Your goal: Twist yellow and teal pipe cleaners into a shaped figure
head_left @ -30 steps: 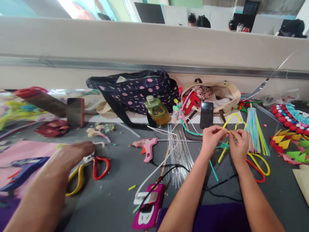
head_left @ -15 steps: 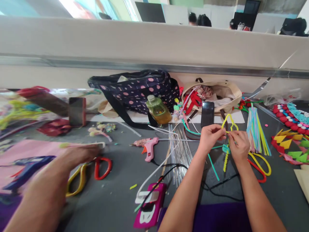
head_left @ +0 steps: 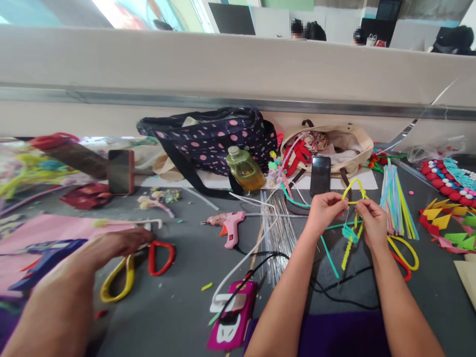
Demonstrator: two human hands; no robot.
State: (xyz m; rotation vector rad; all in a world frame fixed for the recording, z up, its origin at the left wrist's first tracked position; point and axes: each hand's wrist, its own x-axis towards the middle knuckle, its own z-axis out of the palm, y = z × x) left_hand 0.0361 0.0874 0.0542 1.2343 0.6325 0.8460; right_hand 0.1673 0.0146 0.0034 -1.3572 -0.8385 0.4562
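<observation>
My left hand [head_left: 327,210] pinches a yellow pipe cleaner [head_left: 354,182] bent into a loop, thumb against fingertips. On the loop's other side my right hand [head_left: 373,220] grips the same pipe cleaner between thumb and fingers. A small teal twisted piece [head_left: 349,233] hangs below, with a twisted yellow end [head_left: 346,255] under it. Behind my left hand, teal pipe cleaners [head_left: 330,257] lie on the dark table. Yellow and red handled scissors [head_left: 406,253] rest beside my right forearm.
A co-worker's hand [head_left: 122,244] rests at scissors [head_left: 161,258] on the left. A pink glue gun [head_left: 231,228], clear sticks [head_left: 277,233], a magenta power strip [head_left: 232,332] and black cords lie to my left. A pipe-cleaner bundle [head_left: 396,203] stands right; a phone [head_left: 320,176] and bags are behind.
My right hand has moved slightly up and outward along the yellow pipe cleaner, and the hanging teal and yellow part has tilted and dropped a little. The co-worker's hand has shifted slightly near the scissors.
</observation>
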